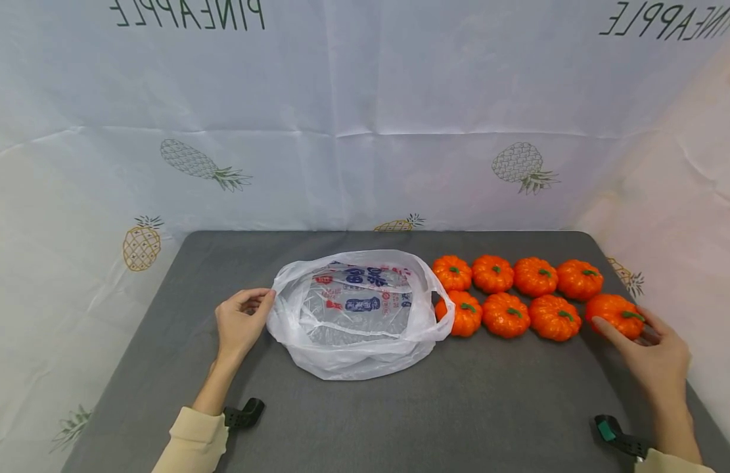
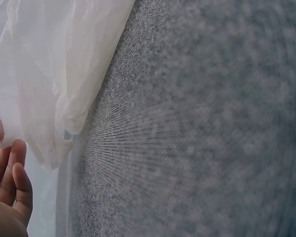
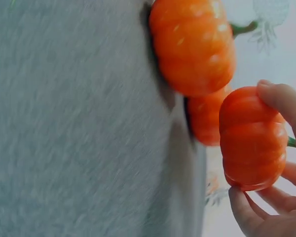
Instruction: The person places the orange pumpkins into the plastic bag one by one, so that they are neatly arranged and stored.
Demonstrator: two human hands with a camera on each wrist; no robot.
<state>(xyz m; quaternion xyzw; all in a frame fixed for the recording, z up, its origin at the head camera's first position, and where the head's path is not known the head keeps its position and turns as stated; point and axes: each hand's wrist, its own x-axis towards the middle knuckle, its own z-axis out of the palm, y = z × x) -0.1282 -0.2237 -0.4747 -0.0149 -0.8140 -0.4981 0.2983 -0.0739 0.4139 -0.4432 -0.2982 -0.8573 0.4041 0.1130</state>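
Observation:
A white translucent plastic bag (image 1: 365, 361) with blue and red print lies spread open on the grey table. At its left rim, my left hand (image 1: 242, 322) pinches the edge between thumb and fingers; the left wrist view shows the fingertips at the bag's film (image 2: 44, 74). On the far right, my right hand (image 1: 657, 351) grips a small orange pumpkin (image 1: 613, 314) with a green stem. In the right wrist view that pumpkin (image 3: 251, 140) sits between thumb and fingers, lifted off the tabletop. Several like pumpkins (image 1: 535, 276) stand in two rows between bag and right hand.
One bag handle (image 1: 446, 305) hangs over the nearest pumpkins on the left of the rows. Behind the grey table (image 1: 400, 420) hangs a white cloth (image 1: 353, 177) printed with pineapples. Dark wrist straps (image 1: 244, 414) are on both arms.

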